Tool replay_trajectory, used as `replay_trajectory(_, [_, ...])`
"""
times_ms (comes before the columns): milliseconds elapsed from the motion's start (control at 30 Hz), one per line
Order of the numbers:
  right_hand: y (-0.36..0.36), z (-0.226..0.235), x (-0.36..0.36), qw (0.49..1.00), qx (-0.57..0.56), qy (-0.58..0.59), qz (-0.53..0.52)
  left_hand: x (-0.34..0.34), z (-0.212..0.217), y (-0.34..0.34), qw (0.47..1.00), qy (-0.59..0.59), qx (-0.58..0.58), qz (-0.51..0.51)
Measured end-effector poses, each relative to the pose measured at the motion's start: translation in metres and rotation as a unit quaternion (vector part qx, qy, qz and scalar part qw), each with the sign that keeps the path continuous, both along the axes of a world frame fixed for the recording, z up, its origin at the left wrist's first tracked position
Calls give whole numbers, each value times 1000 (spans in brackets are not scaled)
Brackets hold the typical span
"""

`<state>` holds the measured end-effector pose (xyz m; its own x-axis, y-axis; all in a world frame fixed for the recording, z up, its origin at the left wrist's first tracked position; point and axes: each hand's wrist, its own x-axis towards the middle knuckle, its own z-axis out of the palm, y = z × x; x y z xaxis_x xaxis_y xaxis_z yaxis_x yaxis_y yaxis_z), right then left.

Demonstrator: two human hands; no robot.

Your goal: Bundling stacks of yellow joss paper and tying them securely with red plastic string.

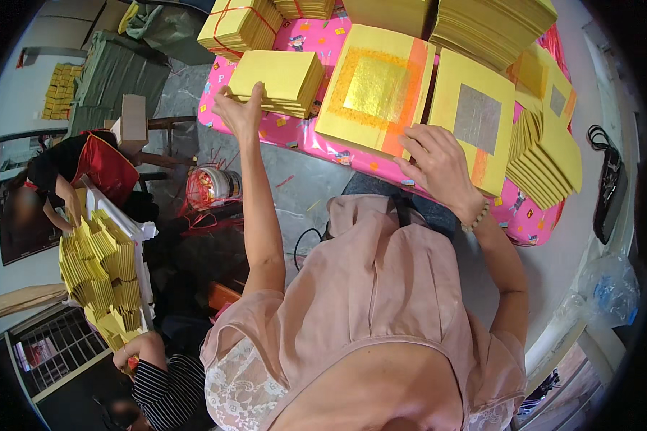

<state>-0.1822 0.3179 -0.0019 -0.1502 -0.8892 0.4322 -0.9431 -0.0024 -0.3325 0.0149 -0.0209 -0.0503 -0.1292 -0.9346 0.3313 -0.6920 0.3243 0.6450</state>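
My left hand [239,109] reaches out to a stack of plain yellow paper sheets [284,77] on the pink table [316,140], fingers resting on its near left corner. My right hand [438,161] lies on the near edge between two stacks: one topped with a gold foil square and orange border [377,86], the other topped with a silver foil square [476,118]. Its fingers press the corner of the gold-foil stack. Neither hand has lifted a sheet.
More yellow paper piles [492,25] fill the far table, one bundle tied with red string [237,27], and a fanned pile [546,151] at right. At left, two other people work at fanned yellow sheets [104,276]. A spool of red string [212,185] sits on the floor.
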Motion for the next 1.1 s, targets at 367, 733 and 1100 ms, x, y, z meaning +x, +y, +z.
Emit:
replay_trajectory(367, [-4,1,4,999,-28,-13,-9,0,9,2,998,5,-59,-16])
replay_trajectory(733, [-10,5,-4,984,-6,-177,-1,-24,77,93,872,44,19,-486])
replay_trajectory(1100, [-13,5,-12,965,20,-260,0,-45,68,116,792,-75,11,-606])
